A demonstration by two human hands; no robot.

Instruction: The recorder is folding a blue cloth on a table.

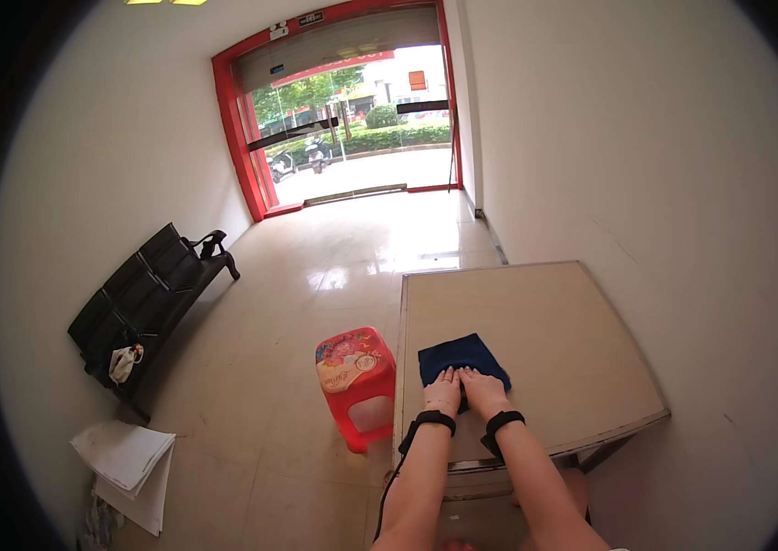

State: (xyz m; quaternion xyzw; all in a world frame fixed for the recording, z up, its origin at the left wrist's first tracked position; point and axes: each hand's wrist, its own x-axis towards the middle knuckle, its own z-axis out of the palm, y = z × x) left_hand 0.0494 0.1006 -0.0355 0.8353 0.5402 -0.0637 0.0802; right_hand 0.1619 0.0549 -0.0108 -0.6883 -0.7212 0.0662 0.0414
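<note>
A dark blue folded cloth point(461, 351) lies on the light-topped table point(520, 303), towards its left side. Both my hands rest on the cloth's near part, side by side, with the fingertips almost meeting. My left hand point(444, 390) presses flat on it, and so does my right hand point(483, 390). Neither hand shows a grip on the fabric. Each wrist wears a black band, and a thin black cable runs along my left forearm. The cloth's near edge is partly hidden under the hands.
A red plastic stool point(354, 372) stands just left of the table. Farther left are a black bench point(148, 282) with a light-coloured bag point(124, 364) on it, and white sheets point(124, 454). A wall point(637, 172) borders the right side. A red-framed glass entrance point(354, 138) lies ahead.
</note>
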